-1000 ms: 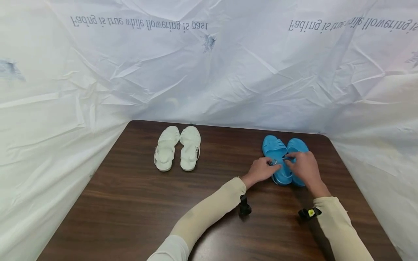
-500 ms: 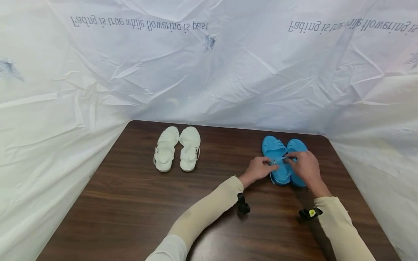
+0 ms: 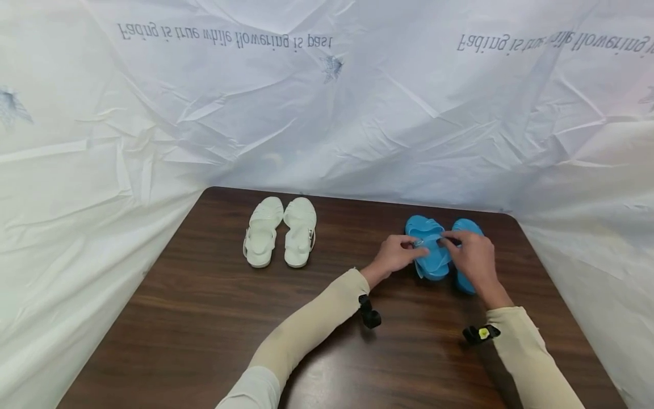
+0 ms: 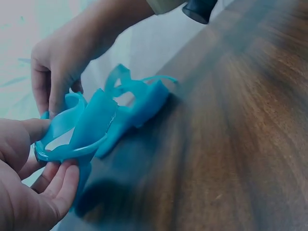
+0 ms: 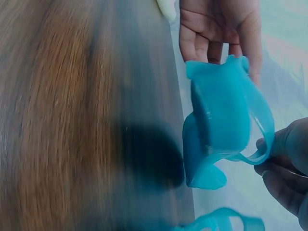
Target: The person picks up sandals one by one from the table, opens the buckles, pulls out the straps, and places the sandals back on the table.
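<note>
Between the hands hangs a blue sandal (image 3: 434,262), lifted off the table with its shadow beneath it in the right wrist view. My left hand (image 3: 392,254) pinches the ankle strap near its buckle on the left side, thumb and fingers curled round it. On the other side, my right hand (image 3: 476,258) pinches the strap between thumb and fingers. The sandal's heel faces me, as the right wrist view shows its sole and heel cup (image 5: 224,110). A second blue sandal (image 3: 465,282) lies on the table, partly hidden under my right hand.
A pair of white sandals, the left one (image 3: 261,241) and the right one (image 3: 298,241), stands side by side toward the back left of the brown wooden table (image 3: 204,318). White printed sheeting (image 3: 327,125) hangs behind the table's far edge.
Both hands have raised the blue sandal and moved it left, away from its mate. A gap now shows between the two blue sandals. The white sandals stay put.
</note>
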### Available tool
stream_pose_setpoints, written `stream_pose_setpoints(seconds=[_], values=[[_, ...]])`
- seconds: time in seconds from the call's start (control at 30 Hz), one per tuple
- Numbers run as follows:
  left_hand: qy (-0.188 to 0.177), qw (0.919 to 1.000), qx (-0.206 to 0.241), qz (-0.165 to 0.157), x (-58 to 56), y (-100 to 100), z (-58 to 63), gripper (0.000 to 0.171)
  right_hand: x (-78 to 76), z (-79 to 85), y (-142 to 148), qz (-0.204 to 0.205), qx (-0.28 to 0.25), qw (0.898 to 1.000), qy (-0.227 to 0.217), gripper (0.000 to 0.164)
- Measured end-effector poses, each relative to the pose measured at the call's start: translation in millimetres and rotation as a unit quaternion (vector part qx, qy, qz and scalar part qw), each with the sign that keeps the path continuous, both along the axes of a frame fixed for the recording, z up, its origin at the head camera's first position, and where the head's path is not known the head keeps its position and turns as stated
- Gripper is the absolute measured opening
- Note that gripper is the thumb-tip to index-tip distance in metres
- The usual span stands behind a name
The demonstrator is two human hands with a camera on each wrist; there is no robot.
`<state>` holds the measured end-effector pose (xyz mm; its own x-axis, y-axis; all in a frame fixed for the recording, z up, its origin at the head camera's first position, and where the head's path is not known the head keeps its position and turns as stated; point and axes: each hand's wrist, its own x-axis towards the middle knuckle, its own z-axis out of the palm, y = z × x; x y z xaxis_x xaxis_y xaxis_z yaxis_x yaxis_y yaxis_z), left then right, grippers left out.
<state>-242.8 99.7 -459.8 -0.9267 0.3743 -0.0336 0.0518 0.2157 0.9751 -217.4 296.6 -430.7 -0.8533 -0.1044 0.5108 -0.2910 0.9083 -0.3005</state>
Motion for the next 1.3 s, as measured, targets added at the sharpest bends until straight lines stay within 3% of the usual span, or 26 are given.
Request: stream_pose_setpoints(seconds=[0.4, 0.63, 1.0, 1.3], values=[[0.024, 0.9996, 0.003, -0.015, -0.4, -35, 23.9, 0.047, 7.6, 8.0, -28, 0.014, -0.051, 0.996, 0.075, 0.020], [0.050, 0.9980, -0.005, -0.037, 5.5, -63, 29.9, 0.045, 13.4, 8.8, -49, 0.037, -0.077, 0.993, 0.080, 0.020], [0.069, 0.9950, -0.065, -0.031, 25.8, -111, 34.3, 0.052, 27.5, 4.5, -87, 0.081, -0.090, 0.988, 0.100, 0.023], [0.101, 0.9889, -0.106, -0.027, 46.9, -142, 35.0, 0.048, 41.5, -2.5, -110, 0.121, -0.112, 0.983, 0.084, 0.023]])
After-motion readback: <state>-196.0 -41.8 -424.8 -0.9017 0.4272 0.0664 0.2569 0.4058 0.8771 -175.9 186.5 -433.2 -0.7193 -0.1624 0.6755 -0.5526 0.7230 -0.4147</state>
